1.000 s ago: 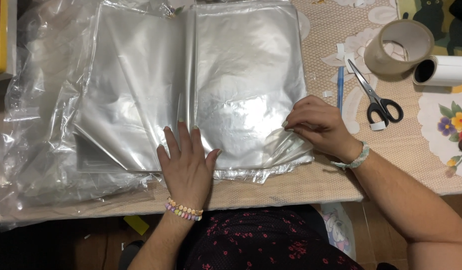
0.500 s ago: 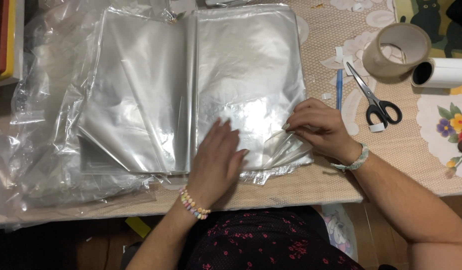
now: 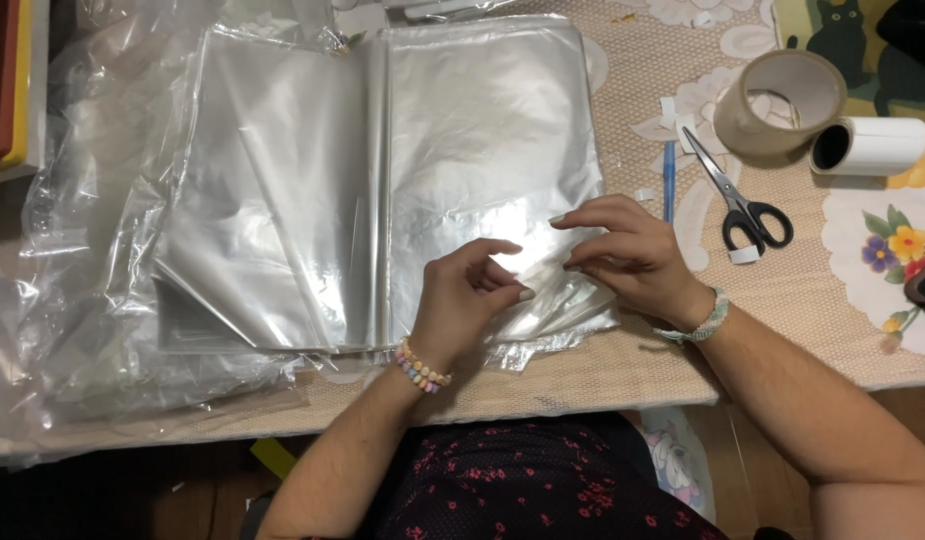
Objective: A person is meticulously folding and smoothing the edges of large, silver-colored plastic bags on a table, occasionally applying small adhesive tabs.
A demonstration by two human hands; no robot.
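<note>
Pinching was the whole story at the near edge of the table: the left hand (image 3: 468, 300), with a beaded pastel bracelet (image 3: 421, 366) on its wrist, had curled its fingers and thumb onto the lower right corner of the stack of clear, shiny plastic sleeves (image 3: 483, 150). Whether it gripped one sheet or several, I could not tell. Just to the right of it, the right hand (image 3: 628, 255), wearing a pale green woven bracelet (image 3: 703, 318), had its fingertips pressed down on the same corner, thumb and forefinger drawn close over the film, the other fingers arched above. The two hands sat near each other, almost meeting over the crumpled corner.

The stack itself lay flat on the beige lace tablecloth (image 3: 603, 370), stretching away from the hands, with a second open pile of clear sleeves (image 3: 273, 200) to the left of the left hand and loose crinkled clear wrapping (image 3: 83, 250) beyond that.

Off to the right of the right hand lay black-handled scissors (image 3: 738, 200), a thin blue pen (image 3: 670, 180) just beside them, and further out a brown roll of packing tape (image 3: 780, 100) and a white roll of labels (image 3: 868, 146).
</note>
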